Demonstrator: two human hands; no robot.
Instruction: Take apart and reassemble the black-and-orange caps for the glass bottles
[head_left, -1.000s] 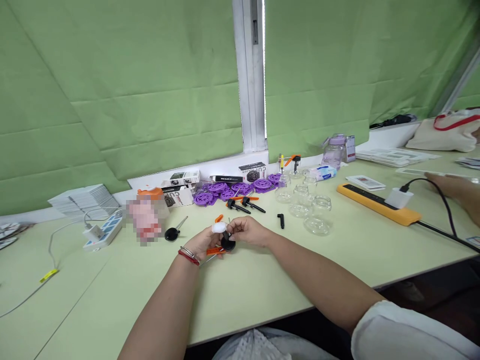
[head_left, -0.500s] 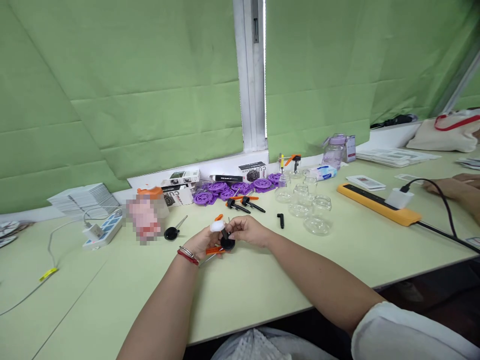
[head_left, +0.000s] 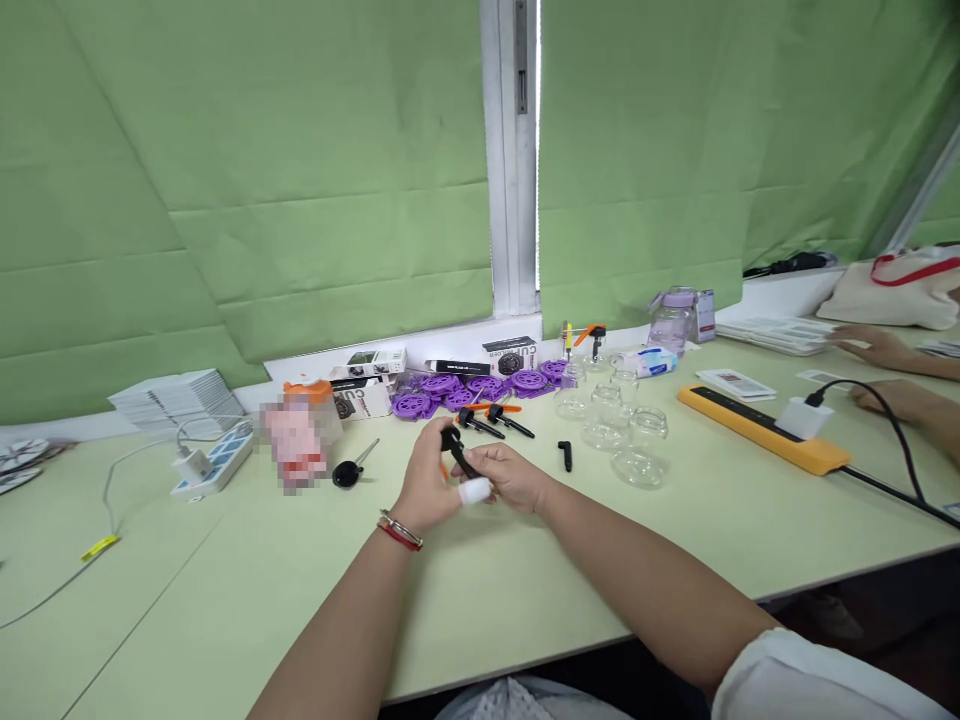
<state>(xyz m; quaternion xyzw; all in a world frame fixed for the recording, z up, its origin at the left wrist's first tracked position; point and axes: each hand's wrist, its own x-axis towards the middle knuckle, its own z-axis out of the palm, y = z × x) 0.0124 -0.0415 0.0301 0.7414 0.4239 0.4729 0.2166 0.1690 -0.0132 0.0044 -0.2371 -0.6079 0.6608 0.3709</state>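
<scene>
My left hand point(head_left: 427, 480), its thumb tip wrapped in white, is closed round a black round-headed part point(head_left: 459, 455) with a long stem. A bit of orange shows between the fingers, mostly hidden by them. My right hand point(head_left: 511, 476) pinches the lower end of the same part, and its fingertips partly cover it. Left of my hands lies a black round cap with a thin metal rod point(head_left: 348, 473). A short black elbow piece point(head_left: 565, 456) rests to the right. Behind my hands are two black stemmed parts with orange arms point(head_left: 480, 423).
Several clear glass jars point(head_left: 637, 465) stand at the right, before a purple-lidded bottle point(head_left: 673, 320). Purple plastic wheels point(head_left: 442, 386) and boxes point(head_left: 514, 352) line the back. An orange power strip point(head_left: 765, 430) and another person's hands point(head_left: 874, 345) are farther right; a white power strip point(head_left: 225, 458) is left.
My hands have turned the black part, so its round head now points up and away. The wrapped left thumb has swung down and right. Another person's second hand now shows more at the right.
</scene>
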